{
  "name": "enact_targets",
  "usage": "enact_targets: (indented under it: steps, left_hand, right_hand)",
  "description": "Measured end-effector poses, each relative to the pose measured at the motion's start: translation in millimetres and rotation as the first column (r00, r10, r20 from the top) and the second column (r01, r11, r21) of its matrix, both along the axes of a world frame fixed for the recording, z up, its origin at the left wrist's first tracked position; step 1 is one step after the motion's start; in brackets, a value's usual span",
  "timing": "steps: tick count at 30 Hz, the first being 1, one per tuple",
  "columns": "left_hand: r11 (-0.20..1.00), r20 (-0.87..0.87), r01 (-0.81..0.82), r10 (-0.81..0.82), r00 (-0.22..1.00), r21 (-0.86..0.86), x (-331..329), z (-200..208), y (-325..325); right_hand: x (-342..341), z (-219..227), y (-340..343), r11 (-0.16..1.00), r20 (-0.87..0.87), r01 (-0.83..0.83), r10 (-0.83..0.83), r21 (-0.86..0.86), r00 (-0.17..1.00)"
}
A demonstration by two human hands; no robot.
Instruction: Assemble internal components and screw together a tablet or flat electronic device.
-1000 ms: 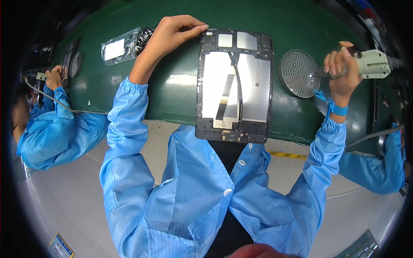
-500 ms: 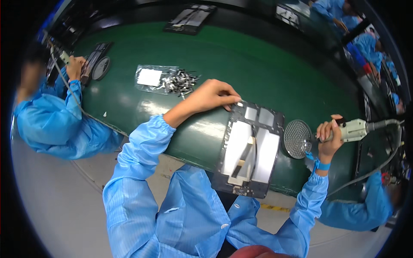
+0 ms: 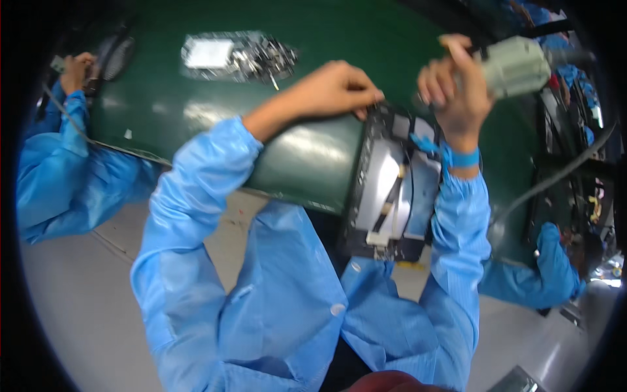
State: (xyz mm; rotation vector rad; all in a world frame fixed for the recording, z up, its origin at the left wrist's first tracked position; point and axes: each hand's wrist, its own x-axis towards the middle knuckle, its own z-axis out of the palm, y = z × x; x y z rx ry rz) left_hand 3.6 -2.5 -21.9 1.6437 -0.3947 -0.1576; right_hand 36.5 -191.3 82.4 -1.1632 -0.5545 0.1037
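Observation:
My left hand is closed, thumb and fingers pinching at the upper left corner of an opened tablet. The tablet has a dark frame, silver battery panels and a black cable down its middle, and it overhangs the near table edge. In my right hand is a pale green electric screwdriver, raised above the tablet's upper right corner. Its tip is smeared and partly hidden by my fingers. A blue wrist strap circles my right wrist, its loose tail hanging over the tablet.
A clear plastic bag with a white label lies at the back left, beside a pile of small dark and silver parts. Co-workers in blue sit at left and right. A grey cord crosses the table's right side.
My right hand has lifted the screwdriver from beside the round mesh dish up and left, over the tablet. The dish no longer shows. The view has shifted; my left hand stays at the tablet's corner.

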Motion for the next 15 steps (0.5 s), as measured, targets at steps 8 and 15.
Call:
enact_targets:
  steps: [8,15]
  left_hand:
    - [0.996,-0.012,0.083,-0.083,0.996,0.014,6,-3,0]
    - [0.985,-0.141,0.147,-0.159,0.977,-0.093,1,5,4]
  right_hand:
    - [-5,-2,17,0.999,-0.014,0.022,-0.023,-0.039,1.000]
    - [-10,-8,31,0.998,-0.023,0.016,-0.018,-0.068,1.000]
